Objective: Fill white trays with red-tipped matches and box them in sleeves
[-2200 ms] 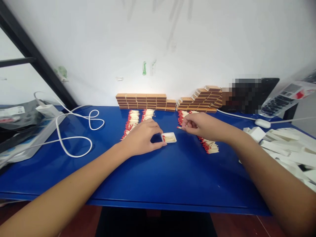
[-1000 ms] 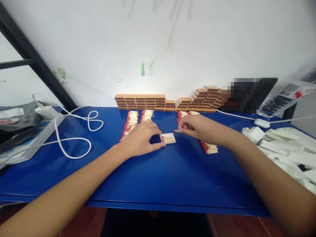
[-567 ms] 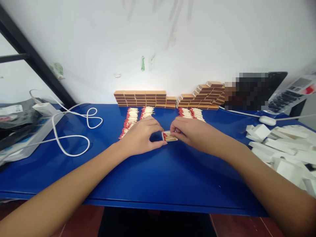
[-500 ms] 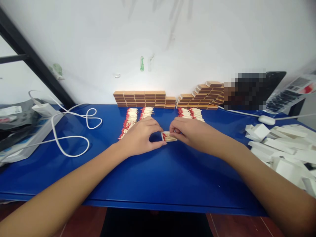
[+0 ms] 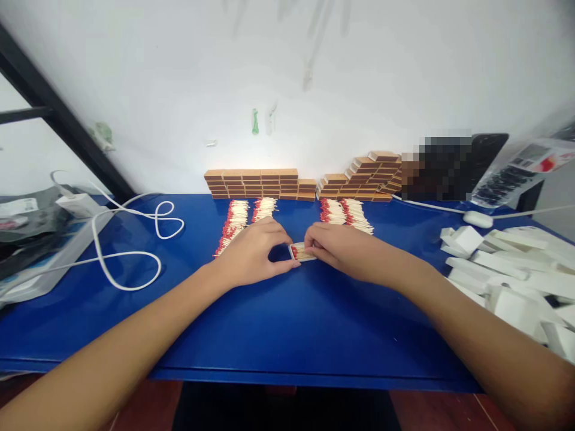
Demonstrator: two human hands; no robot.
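A small white matchbox tray [image 5: 291,252] lies on the blue table between my hands, with red-tipped matches [image 5: 301,252] inside it. My left hand [image 5: 254,252] grips the tray's left end between thumb and fingers. Closed in a pinch, my right hand [image 5: 344,246] is over the tray's right half, its fingertips on the matches and hiding that end. Behind my left hand lie two rows of loose matches, a longer left row [image 5: 234,221] and a shorter right row [image 5: 265,208]. Two more match rows [image 5: 332,212] lie beyond my right hand.
Stacked brown matchboxes [image 5: 254,179] line the wall, rising in steps at the right stack [image 5: 372,173]. White empty trays [image 5: 498,263] are heaped at right. A white cable [image 5: 159,263] loops at left near a plastic box [image 5: 58,263]. A black phone-like object [image 5: 492,158] leans at the back right.
My right fingertips have moved slightly left along the tray, over the matches. My left hand keeps its hold on the tray's left end. The whole view has shifted a little.
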